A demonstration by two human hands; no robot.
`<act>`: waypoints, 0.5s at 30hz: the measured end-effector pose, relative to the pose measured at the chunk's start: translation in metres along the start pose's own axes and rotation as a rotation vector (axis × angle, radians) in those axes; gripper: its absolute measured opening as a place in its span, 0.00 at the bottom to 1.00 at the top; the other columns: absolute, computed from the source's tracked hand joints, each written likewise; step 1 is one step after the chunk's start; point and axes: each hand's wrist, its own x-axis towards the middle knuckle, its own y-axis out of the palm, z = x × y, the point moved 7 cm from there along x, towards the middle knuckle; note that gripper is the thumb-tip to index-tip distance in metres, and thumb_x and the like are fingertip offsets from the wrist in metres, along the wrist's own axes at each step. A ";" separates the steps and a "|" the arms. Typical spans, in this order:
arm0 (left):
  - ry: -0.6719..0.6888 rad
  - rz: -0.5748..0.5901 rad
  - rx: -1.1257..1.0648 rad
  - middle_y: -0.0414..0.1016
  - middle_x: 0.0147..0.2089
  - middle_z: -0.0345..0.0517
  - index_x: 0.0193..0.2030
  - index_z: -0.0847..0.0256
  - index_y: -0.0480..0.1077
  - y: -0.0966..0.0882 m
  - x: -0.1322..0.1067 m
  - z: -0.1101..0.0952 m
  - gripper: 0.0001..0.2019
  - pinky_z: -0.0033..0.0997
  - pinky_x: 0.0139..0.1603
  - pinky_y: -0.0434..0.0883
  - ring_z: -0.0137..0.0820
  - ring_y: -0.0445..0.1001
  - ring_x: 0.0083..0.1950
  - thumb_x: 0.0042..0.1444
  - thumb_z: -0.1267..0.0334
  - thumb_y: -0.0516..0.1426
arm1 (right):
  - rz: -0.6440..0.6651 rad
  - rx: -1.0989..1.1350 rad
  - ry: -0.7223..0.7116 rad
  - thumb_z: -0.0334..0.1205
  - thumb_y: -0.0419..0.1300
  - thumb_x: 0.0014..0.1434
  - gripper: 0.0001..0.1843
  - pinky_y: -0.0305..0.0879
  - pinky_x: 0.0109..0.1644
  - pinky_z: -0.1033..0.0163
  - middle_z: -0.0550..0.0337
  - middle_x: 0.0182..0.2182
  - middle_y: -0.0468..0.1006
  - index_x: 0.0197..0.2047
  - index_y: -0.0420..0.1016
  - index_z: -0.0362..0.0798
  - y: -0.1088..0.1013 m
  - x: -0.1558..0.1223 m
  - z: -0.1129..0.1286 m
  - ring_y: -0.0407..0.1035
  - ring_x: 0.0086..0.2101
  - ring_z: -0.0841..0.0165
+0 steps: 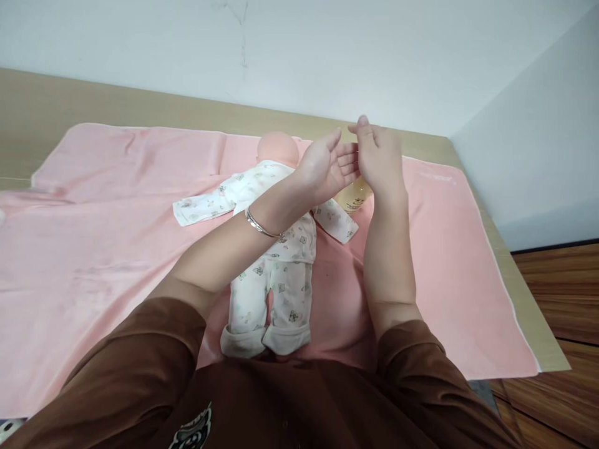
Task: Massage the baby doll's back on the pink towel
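Observation:
My left hand [327, 165] is raised above a baby doll [277, 148], palm turned up and fingers stretched out, with nothing in it. Close against its fingertips is my right hand [380, 156], slightly smeared by motion, its thumb sticking up and most of its fingers hidden. Beneath my hands the doll lies on a pink cloth [337, 299]. It wears a white printed top [299, 240] and matching trousers [290, 296] with folded cuffs. A bottle with yellowish contents [352, 198] stands behind my hands, partly covered by them.
The pink cloth covers most of a wooden table [468, 153]. A pale wall [299, 62] rises behind the table, and another wall stands at the right. Wooden floor [561, 299] shows beyond the table's right edge.

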 end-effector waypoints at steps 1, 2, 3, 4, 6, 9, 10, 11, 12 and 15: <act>-0.004 -0.006 -0.004 0.84 0.54 0.60 0.55 0.64 0.78 0.000 -0.002 0.000 0.40 0.51 0.70 0.78 0.48 0.75 0.72 0.76 0.37 0.33 | 0.014 -0.051 0.017 0.63 0.28 0.76 0.48 0.74 0.66 0.45 0.49 0.52 0.87 0.53 0.85 0.44 0.005 0.000 0.000 0.80 0.59 0.55; -0.005 -0.016 -0.006 0.85 0.53 0.59 0.54 0.64 0.78 -0.001 -0.004 -0.001 0.40 0.52 0.70 0.78 0.48 0.75 0.72 0.77 0.40 0.31 | 0.024 -0.105 0.037 0.65 0.26 0.75 0.50 0.74 0.65 0.41 0.47 0.49 0.87 0.50 0.85 0.43 0.010 0.000 0.000 0.80 0.58 0.52; -0.002 -0.027 -0.002 0.85 0.52 0.58 0.54 0.64 0.78 -0.003 -0.007 0.000 0.39 0.53 0.70 0.78 0.48 0.76 0.72 0.77 0.42 0.31 | 0.027 -0.156 0.055 0.65 0.26 0.75 0.52 0.73 0.64 0.37 0.45 0.46 0.87 0.48 0.85 0.42 0.013 -0.001 -0.001 0.80 0.57 0.50; 0.003 -0.034 0.010 0.85 0.52 0.57 0.53 0.63 0.79 -0.005 -0.009 0.000 0.38 0.54 0.69 0.78 0.48 0.76 0.71 0.78 0.43 0.32 | 0.028 -0.200 0.066 0.65 0.26 0.75 0.52 0.72 0.64 0.34 0.43 0.45 0.87 0.47 0.86 0.42 0.015 -0.001 -0.001 0.81 0.56 0.48; 0.024 -0.038 0.058 0.86 0.52 0.56 0.54 0.61 0.79 -0.013 -0.016 0.002 0.35 0.53 0.68 0.80 0.47 0.78 0.70 0.78 0.44 0.35 | 0.021 -0.254 0.071 0.64 0.28 0.75 0.50 0.69 0.67 0.31 0.41 0.46 0.87 0.47 0.86 0.42 0.018 -0.001 -0.002 0.80 0.56 0.48; 0.091 -0.053 0.187 0.85 0.53 0.55 0.59 0.60 0.78 -0.034 -0.032 0.004 0.32 0.54 0.65 0.82 0.45 0.80 0.68 0.78 0.50 0.35 | 0.001 -0.261 0.070 0.63 0.29 0.76 0.47 0.62 0.73 0.30 0.42 0.49 0.87 0.50 0.85 0.45 0.018 -0.001 -0.001 0.80 0.56 0.50; 0.119 -0.068 0.233 0.85 0.55 0.55 0.61 0.60 0.77 -0.043 -0.038 0.004 0.32 0.54 0.63 0.83 0.45 0.81 0.67 0.79 0.53 0.34 | 0.000 -0.268 0.080 0.62 0.29 0.76 0.46 0.61 0.74 0.30 0.42 0.49 0.87 0.51 0.85 0.46 0.018 -0.001 -0.001 0.79 0.57 0.51; 0.145 -0.082 0.272 0.84 0.57 0.55 0.63 0.60 0.75 -0.053 -0.044 0.004 0.32 0.55 0.62 0.83 0.45 0.81 0.66 0.79 0.54 0.33 | 0.003 -0.284 0.097 0.61 0.30 0.77 0.45 0.61 0.74 0.30 0.41 0.50 0.86 0.51 0.85 0.45 0.018 -0.001 -0.002 0.79 0.57 0.50; 0.163 -0.092 0.294 0.83 0.59 0.55 0.65 0.59 0.74 -0.062 -0.050 0.002 0.32 0.54 0.61 0.83 0.44 0.81 0.67 0.79 0.55 0.32 | 0.008 -0.305 0.120 0.59 0.31 0.77 0.44 0.61 0.73 0.31 0.41 0.51 0.86 0.51 0.85 0.44 0.019 0.000 -0.004 0.78 0.58 0.50; 0.164 -0.093 0.230 0.80 0.65 0.54 0.67 0.58 0.71 -0.087 -0.066 -0.009 0.33 0.52 0.62 0.83 0.44 0.77 0.71 0.79 0.56 0.30 | 0.040 -0.338 0.180 0.55 0.33 0.78 0.41 0.67 0.70 0.35 0.43 0.52 0.86 0.52 0.85 0.45 0.020 0.005 -0.014 0.78 0.59 0.49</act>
